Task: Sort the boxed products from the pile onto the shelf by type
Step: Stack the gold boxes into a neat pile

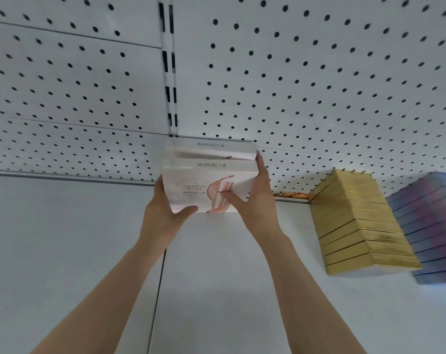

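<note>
White boxes (208,190), marked MARUBI, two visible: front one held upright at frame centre, second (211,148) directly behind at 12 o'clock of it, against the pegboard wall (319,85).
Left hand (163,213): clasps the front box's left edge and lower corner, thumb across the face, fingers hidden behind.
Right hand (255,200): grips the right edge, thumb pressed on the printed face, fingertips reaching up to the rear box's right side.
Shelf (217,277), white, seam running toward 6 o'clock from the boxes; whether the front box touches it cannot be told.
Gold boxes (357,226): one stack at 3 o'clock of the hands, set on the shelf near the wall.
Blue-purple boxes (431,226): stack just beside the gold one, further toward 3 o'clock, blurred.
Orange-printed item (293,195): flat, at the wall's foot between right hand and gold stack.
</note>
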The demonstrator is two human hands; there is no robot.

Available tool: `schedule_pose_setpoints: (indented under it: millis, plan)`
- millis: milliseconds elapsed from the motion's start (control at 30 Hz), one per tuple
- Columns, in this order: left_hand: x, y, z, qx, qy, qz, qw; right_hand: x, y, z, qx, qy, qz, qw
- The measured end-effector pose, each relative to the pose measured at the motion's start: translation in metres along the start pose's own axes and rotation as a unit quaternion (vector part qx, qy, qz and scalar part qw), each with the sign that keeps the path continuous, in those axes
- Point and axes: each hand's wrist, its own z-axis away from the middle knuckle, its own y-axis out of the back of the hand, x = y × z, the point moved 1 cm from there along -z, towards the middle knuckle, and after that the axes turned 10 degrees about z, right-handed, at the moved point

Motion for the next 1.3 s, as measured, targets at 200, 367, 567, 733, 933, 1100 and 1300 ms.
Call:
schedule_pose_setpoints:
  millis: [200,367,567,733,933,1100,1300]
  plan:
    - [-0.003,0.005,-0.011,-0.009,-0.034,-0.034,0.999,-0.006,-0.017,0.007,0.067,-0.017,-0.057,0.996]
    - [0.000,0.001,-0.013,0.004,-0.036,-0.016,0.999,-0.004,-0.015,-0.002,0.061,-0.004,-0.046,0.997]
    - [-0.002,0.002,-0.024,0.090,-0.066,-0.011,0.994,-0.016,-0.017,-0.002,0.136,0.070,0.102,0.983]
    - [-0.011,0.003,-0.025,0.094,-0.097,-0.044,0.990,-0.017,-0.023,-0.004,0.122,0.100,0.148,0.976]
    - [-0.010,0.005,-0.029,0.074,-0.090,-0.018,0.993,-0.012,-0.026,-0.009,0.129,0.130,0.203,0.962]
    - [-0.007,0.011,-0.030,0.056,-0.107,-0.046,0.992,-0.008,-0.019,-0.010,0.114,0.138,0.204,0.962]
    - [-0.007,0.021,-0.030,0.001,-0.105,-0.042,0.994,-0.012,0.013,-0.010,0.069,0.164,0.229,0.957]
